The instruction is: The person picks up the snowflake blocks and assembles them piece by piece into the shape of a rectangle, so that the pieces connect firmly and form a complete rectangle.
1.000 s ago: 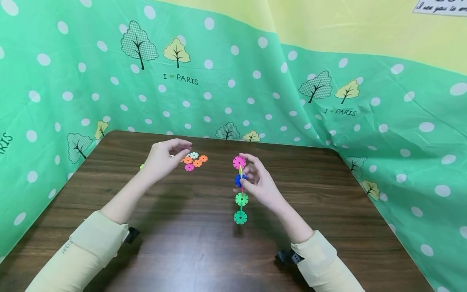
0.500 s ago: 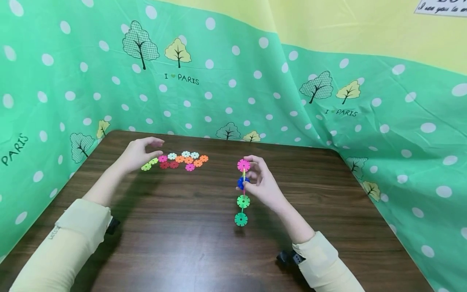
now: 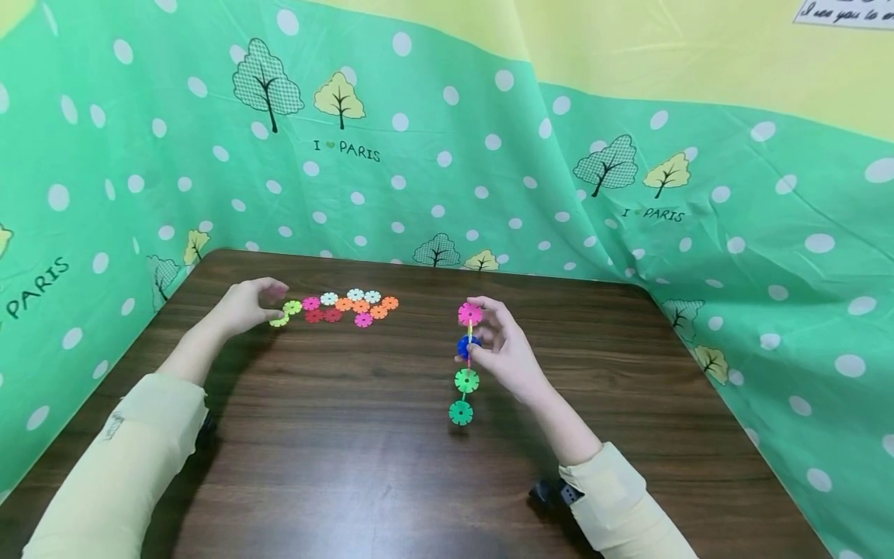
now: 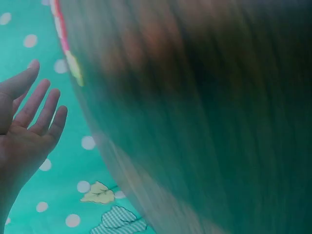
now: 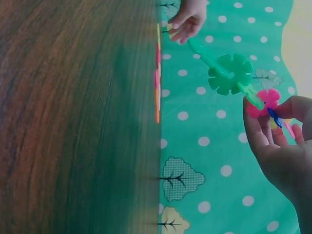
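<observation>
My right hand [image 3: 511, 355] pinches a chain of interlocking plastic snowflake discs [image 3: 466, 380] around its blue disc [image 3: 464, 347]. A pink disc [image 3: 470, 314] tops the chain, and two green ones hang below the fingers. In the right wrist view, a green disc [image 5: 230, 74] and a pink disc [image 5: 263, 103] show by the thumb and fingertips. My left hand [image 3: 242, 309] is at the left end of the loose discs, thumb right at a yellow-green disc [image 3: 279, 320]. Its fingers look straight and spread in the left wrist view, with nothing between them.
Loose snowflake discs lie flat in a cluster at the back left: pink [image 3: 310, 303], red [image 3: 333, 315], white [image 3: 355, 295] and orange [image 3: 379, 312]. They rest on a dark wooden table [image 3: 349, 435]. A green dotted curtain [image 3: 447, 124] hangs close behind the table's far edge.
My left hand has moved left from over the loose discs to the yellow-green ones, uncovering the cluster. The right hand still holds the chain, which has shifted slightly right.
</observation>
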Available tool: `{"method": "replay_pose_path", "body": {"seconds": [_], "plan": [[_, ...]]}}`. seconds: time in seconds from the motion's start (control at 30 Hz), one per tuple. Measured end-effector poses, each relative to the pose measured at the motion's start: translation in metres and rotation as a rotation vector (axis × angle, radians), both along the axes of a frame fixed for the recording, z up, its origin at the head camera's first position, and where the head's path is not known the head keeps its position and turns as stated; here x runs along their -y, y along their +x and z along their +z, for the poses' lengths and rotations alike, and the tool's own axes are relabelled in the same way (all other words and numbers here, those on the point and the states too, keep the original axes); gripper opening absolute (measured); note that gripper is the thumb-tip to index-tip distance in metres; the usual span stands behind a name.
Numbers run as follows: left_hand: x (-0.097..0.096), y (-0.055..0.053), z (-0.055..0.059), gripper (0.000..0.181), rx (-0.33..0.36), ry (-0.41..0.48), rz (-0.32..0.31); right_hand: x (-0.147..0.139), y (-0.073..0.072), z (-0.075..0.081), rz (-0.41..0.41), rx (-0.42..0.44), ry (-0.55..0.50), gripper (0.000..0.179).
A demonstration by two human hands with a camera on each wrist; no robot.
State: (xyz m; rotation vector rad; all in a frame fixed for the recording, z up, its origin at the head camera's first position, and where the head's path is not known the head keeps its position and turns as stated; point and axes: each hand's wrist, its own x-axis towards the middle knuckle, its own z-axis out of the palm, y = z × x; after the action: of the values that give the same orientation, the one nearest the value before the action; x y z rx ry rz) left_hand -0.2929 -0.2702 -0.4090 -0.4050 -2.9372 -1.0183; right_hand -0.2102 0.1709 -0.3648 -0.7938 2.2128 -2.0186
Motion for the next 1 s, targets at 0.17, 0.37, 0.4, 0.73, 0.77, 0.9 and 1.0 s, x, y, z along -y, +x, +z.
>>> {"method": "replay_pose_path", "body": {"seconds": [0.17,0.37,0.4,0.73,0.77,0.9,1.0], "plan": [[0.006,-0.005,-0.008,0.041,0.031,-0.044,-0.021,-0.001,0.000,0.000,-0.011,-0.011,-0.007,0.065],[0.009,-0.008,-0.015,0.030,0.019,-0.104,-0.045,-0.001,-0.001,0.000,-0.014,0.010,-0.017,0.065],[0.009,-0.008,-0.016,0.028,0.013,-0.112,-0.046,-0.001,-0.001,0.000,-0.012,0.022,-0.023,0.064],[0.006,-0.009,-0.017,0.025,0.023,-0.138,-0.037,-0.003,-0.003,-0.001,0.002,0.110,-0.073,0.055],[0.005,-0.009,-0.017,0.025,0.019,-0.144,-0.030,-0.003,-0.003,-0.001,0.006,0.115,-0.080,0.053],[0.003,-0.009,-0.015,0.023,-0.009,-0.157,-0.012,-0.003,-0.001,0.000,-0.008,0.134,-0.088,0.044],[0.002,-0.010,-0.015,0.019,-0.021,-0.161,0.002,-0.003,0.000,0.001,-0.042,0.135,-0.059,0.039]]}}
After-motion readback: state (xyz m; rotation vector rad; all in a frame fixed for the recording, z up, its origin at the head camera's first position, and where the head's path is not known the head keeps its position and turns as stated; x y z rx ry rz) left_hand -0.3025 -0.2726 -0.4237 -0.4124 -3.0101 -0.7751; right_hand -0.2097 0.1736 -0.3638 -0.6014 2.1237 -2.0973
